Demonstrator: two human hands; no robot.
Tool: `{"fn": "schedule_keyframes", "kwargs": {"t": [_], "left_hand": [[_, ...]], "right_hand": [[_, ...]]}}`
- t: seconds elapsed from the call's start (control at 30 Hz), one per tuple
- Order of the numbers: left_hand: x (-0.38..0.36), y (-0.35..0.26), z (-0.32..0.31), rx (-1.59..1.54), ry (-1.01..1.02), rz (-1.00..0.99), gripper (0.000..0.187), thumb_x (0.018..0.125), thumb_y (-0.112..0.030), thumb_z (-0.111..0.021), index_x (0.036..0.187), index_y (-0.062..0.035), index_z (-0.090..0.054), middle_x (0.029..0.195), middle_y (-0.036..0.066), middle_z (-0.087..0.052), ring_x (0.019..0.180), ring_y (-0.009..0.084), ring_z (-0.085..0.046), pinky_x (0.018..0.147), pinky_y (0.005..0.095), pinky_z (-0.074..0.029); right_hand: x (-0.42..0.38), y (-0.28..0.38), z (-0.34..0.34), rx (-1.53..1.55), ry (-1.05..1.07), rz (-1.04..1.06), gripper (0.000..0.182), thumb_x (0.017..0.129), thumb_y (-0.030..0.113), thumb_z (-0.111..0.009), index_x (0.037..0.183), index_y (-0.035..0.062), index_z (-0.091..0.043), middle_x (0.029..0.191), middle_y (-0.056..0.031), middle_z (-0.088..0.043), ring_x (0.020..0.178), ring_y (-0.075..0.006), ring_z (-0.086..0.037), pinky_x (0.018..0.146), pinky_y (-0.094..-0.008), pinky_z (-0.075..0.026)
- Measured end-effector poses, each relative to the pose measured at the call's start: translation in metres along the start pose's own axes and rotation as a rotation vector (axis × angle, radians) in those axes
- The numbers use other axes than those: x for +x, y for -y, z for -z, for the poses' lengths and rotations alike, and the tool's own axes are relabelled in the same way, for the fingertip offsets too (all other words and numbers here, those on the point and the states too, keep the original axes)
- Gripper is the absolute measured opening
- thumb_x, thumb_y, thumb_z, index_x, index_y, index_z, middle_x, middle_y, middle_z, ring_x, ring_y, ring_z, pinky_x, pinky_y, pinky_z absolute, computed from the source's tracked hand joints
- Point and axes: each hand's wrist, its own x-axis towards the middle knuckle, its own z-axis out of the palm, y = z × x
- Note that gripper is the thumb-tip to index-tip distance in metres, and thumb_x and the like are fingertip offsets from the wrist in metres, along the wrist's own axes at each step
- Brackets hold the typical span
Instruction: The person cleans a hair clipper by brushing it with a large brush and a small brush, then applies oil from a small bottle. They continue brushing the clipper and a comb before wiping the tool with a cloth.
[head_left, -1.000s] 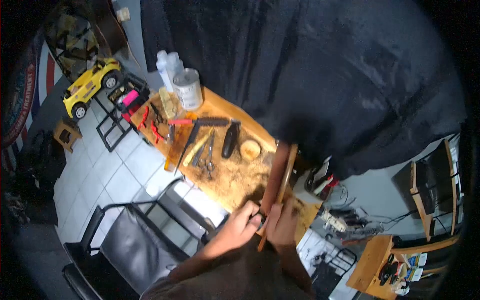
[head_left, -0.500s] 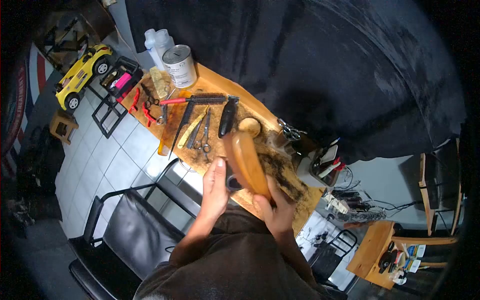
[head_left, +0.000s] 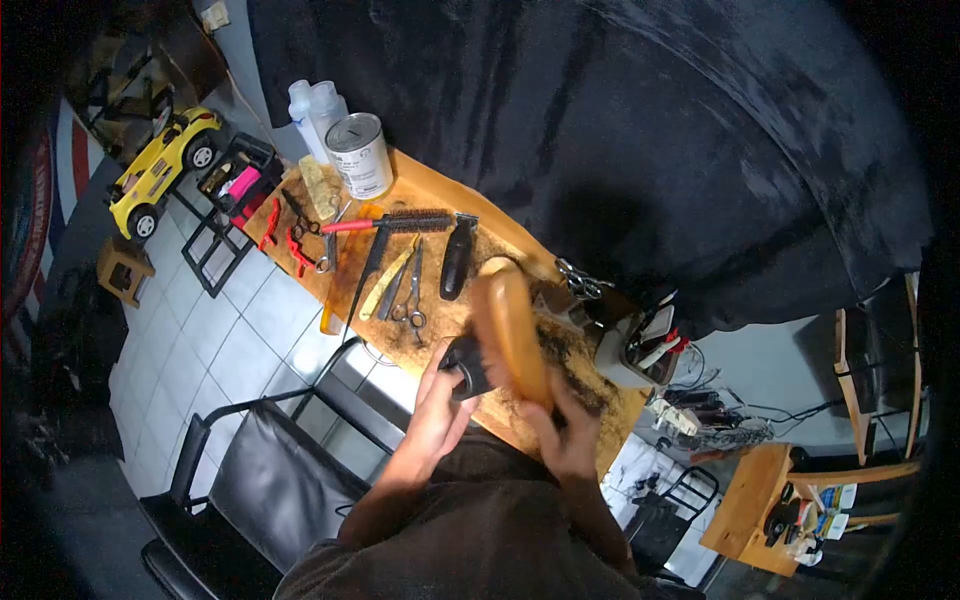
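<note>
My right hand [head_left: 567, 430] grips a wooden-backed brush [head_left: 518, 330] by its lower end, brown bristles facing left. In my left hand [head_left: 432, 418] is a black object with a rounded end [head_left: 464, 368], held close beside the bristles; its exact kind I cannot tell. Both hands are over the near edge of a hair-strewn wooden table [head_left: 440, 345]. Beyond them lie a black trimmer [head_left: 457, 262], scissors [head_left: 412, 300], a yellow-handled straight razor [head_left: 385, 285], a dark comb [head_left: 372, 258] and a red-handled round brush [head_left: 415, 221].
A large can [head_left: 358, 160] and clear bottles [head_left: 312, 112] stand at the table's far left end, near red hair clips [head_left: 299, 252]. A tool holder [head_left: 630, 352] stands at right. A black chair [head_left: 285, 465] is at lower left, and a dark curtain [head_left: 560, 120] hangs behind.
The brush has shifted slightly right and down, and stands more upright. My left hand has turned, bringing more of the black object into view. The whole scene sits slightly lower.
</note>
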Motion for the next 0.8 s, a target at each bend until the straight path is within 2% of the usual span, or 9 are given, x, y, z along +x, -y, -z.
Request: {"fn": "schedule_keyframes", "kwargs": {"t": [0.13,0.3,0.4,0.43,0.5,0.6,0.67,0.73,0.8], "left_hand": [[0.005,0.002,-0.006,0.003,0.027,-0.059,0.047,0.087,0.004,-0.042,0.131,-0.0137,-0.038,0.111,0.006,-0.055,0.100,0.0170,-0.057,0.085,0.0316,-0.050],[0.010,0.000,-0.014,0.082,-0.005,-0.108,0.045,0.093,0.003,-0.039,0.133,-0.0158,-0.034,0.117,0.007,-0.051,0.105,0.0191,-0.057,0.090,0.0362,-0.050],[0.004,-0.002,-0.019,0.172,0.055,-0.055,0.044,0.094,0.004,-0.036,0.133,-0.0161,-0.031,0.123,0.007,-0.049,0.108,0.0201,-0.056,0.090,0.0387,-0.050],[0.004,-0.004,-0.022,0.212,0.070,-0.034,0.044,0.094,0.004,-0.036,0.133,-0.0162,-0.030,0.123,0.008,-0.050,0.108,0.0206,-0.056,0.091,0.0396,-0.050],[0.007,-0.002,-0.017,0.273,0.184,-0.063,0.042,0.096,0.000,-0.035,0.133,-0.0160,-0.026,0.122,0.010,-0.051,0.109,0.0243,-0.057,0.093,0.0442,-0.049],[0.006,-0.007,-0.017,0.074,0.200,0.078,0.037,0.096,-0.003,-0.035,0.131,-0.0125,-0.028,0.119,0.013,-0.053,0.108,0.0279,-0.057,0.094,0.0465,-0.048],[0.017,0.000,-0.007,-0.131,-0.014,0.124,0.028,0.098,-0.013,-0.033,0.122,-0.0001,-0.042,0.111,0.015,-0.058,0.104,0.0320,-0.059,0.094,0.0456,-0.049],[0.023,0.003,0.002,-0.281,-0.042,0.110,0.032,0.099,-0.016,-0.030,0.121,0.0025,-0.045,0.110,0.015,-0.059,0.104,0.0316,-0.059,0.093,0.0442,-0.050],[0.024,0.008,0.022,-0.276,0.150,0.075,0.034,0.097,-0.015,-0.032,0.126,-0.0029,-0.043,0.114,0.013,-0.059,0.106,0.0288,-0.058,0.095,0.0449,-0.048]], "right_hand": [[0.007,-0.007,0.011,-0.008,-0.074,-0.008,0.043,0.086,0.010,-0.060,0.124,-0.0060,-0.051,0.111,-0.0145,-0.063,0.102,-0.0180,-0.057,0.091,-0.0296,-0.042],[-0.008,0.007,0.010,-0.032,0.155,0.069,0.047,0.078,0.008,-0.069,0.121,-0.0028,-0.056,0.111,-0.0165,-0.063,0.103,-0.0197,-0.059,0.091,-0.0299,-0.043],[-0.004,0.011,0.003,-0.128,0.097,0.112,0.045,0.078,0.010,-0.070,0.120,-0.0011,-0.057,0.107,-0.0171,-0.064,0.102,-0.0208,-0.061,0.090,-0.0299,-0.044],[0.002,-0.003,0.002,-0.283,-0.027,0.261,0.045,0.079,0.010,-0.069,0.120,-0.0034,-0.056,0.104,-0.0181,-0.065,0.101,-0.0219,-0.062,0.089,-0.0299,-0.045],[0.006,-0.014,0.005,-0.282,-0.117,0.151,0.044,0.080,0.009,-0.067,0.120,-0.0046,-0.055,0.106,-0.0189,-0.064,0.101,-0.0223,-0.061,0.089,-0.0301,-0.044],[0.012,-0.005,0.010,-0.119,-0.160,0.060,0.043,0.082,0.008,-0.066,0.121,-0.0058,-0.054,0.109,-0.0192,-0.063,0.102,-0.0219,-0.060,0.090,-0.0308,-0.044],[0.009,-0.004,0.011,-0.047,-0.120,0.039,0.044,0.081,0.008,-0.067,0.121,-0.0053,-0.055,0.109,-0.0184,-0.064,0.103,-0.0206,-0.060,0.090,-0.0309,-0.044],[0.001,0.001,0.010,-0.125,0.019,0.112,0.046,0.079,0.008,-0.069,0.121,-0.0050,-0.055,0.110,-0.0188,-0.063,0.103,-0.0214,-0.060,0.090,-0.0311,-0.044],[-0.002,-0.001,0.006,-0.152,0.118,0.186,0.047,0.077,0.008,-0.071,0.120,-0.0048,-0.056,0.110,-0.0195,-0.063,0.104,-0.0225,-0.061,0.091,-0.0316,-0.044]]}}
